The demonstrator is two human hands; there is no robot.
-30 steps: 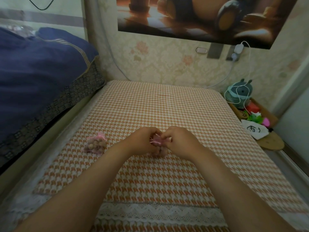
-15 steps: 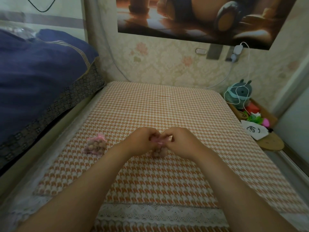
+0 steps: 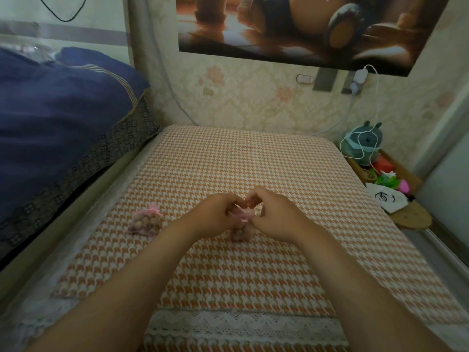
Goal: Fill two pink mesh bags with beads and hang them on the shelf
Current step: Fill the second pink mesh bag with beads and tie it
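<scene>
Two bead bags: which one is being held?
The centre bag, its pink top pinched by left hand and right hand; the other bag lies alone farther left.

Bare checked cloth (image 3: pixel 253 161) stretches to wall (image 3: pixel 253 102); filled bag (image 3: pixel 145 223) lies left; blue bedding (image 3: pixel 63 123) banks left edge, toy clutter (image 3: pixel 385 174) right.

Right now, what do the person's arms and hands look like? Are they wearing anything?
Both are bare. The left arm and right arm show no sleeves. The left hand and right hand have no gloves, and I see no watch, bracelet or ring.
</scene>
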